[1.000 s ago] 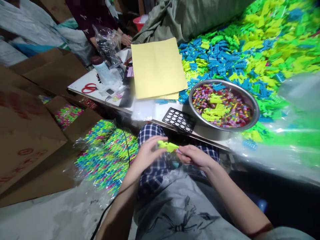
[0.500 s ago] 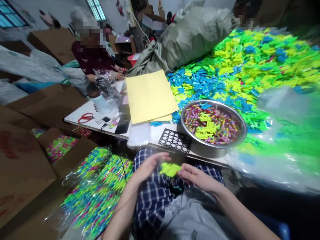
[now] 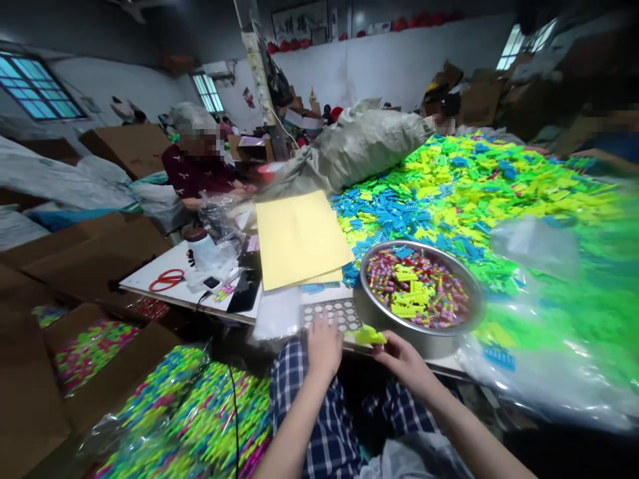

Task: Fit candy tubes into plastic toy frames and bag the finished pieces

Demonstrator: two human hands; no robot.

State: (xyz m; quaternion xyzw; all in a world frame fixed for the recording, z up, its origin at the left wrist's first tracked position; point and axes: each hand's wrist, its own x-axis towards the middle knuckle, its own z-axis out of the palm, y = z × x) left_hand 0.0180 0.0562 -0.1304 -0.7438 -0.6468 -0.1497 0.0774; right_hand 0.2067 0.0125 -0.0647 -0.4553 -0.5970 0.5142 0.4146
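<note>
My right hand (image 3: 403,359) pinches a small yellow-green plastic piece (image 3: 370,335) just below the rim of a steel bowl (image 3: 424,332). The bowl holds small pink and multicoloured bits and a few yellow-green pieces. My left hand (image 3: 323,344) reaches over the table edge, fingers on a honeycomb-holed tray (image 3: 335,311); whether it grips the tray is unclear. A sheet of yellow paper (image 3: 298,238) lies beyond the tray.
A huge heap of green, yellow and blue plastic pieces (image 3: 474,193) covers the table to the right. Red scissors (image 3: 167,279), a bottle (image 3: 202,249) and clear bags lie left. Another person (image 3: 197,176) sits behind. Cardboard boxes and a bag of coloured pieces (image 3: 190,412) lie on the floor.
The view has tilted up. My hands rose from my lap to the table edge: the left let go of the yellow-green piece and reached the holed tray, while the right kept the piece.
</note>
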